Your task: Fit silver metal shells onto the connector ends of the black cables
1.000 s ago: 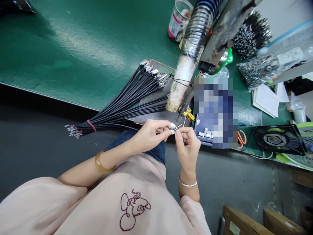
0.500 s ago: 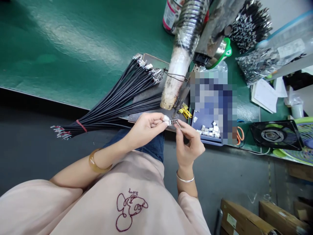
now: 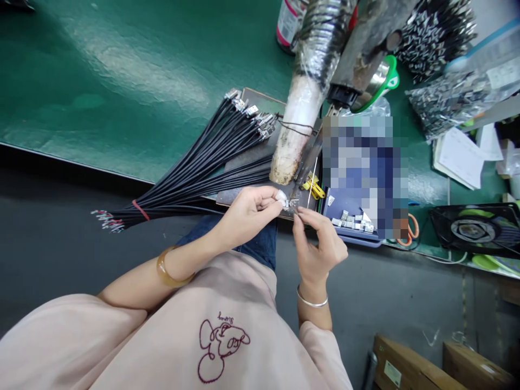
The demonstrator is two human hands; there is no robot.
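Note:
In my left hand [image 3: 254, 211], thumb and fingertips pinch a small metal plug connector [image 3: 291, 203]. Something white [image 3: 280, 196] covers one fingertip there. My right hand [image 3: 319, 238] is closed in a pinch just right of the connector, on what looks like a thin silvery wire [image 3: 312, 181]; the fingers partly hide it. Above both hands hangs the white, scorched end of a wrapped hose [image 3: 290, 138]. Beside it a dark metal rod slants down towards the connector. Left of the hose lies a bundle of black cables [image 3: 203, 149] with metal plugs, tied by a red band.
A blue tray [image 3: 357, 238] with several small connectors stands at right, partly pixelated. Yellow cutters [image 3: 314, 187] lie beside it, orange-handled scissors [image 3: 412, 227] beyond. Further right are a black fan [image 3: 471, 227], papers [image 3: 459, 154] and a bag of metal parts [image 3: 450, 100]. Cartons [image 3: 410, 363] sit on the floor.
The whole view has shifted slightly, so things appear further right. A thin bright strand now shows upright by my right fingertips. Both hands keep their pinch near the connector.

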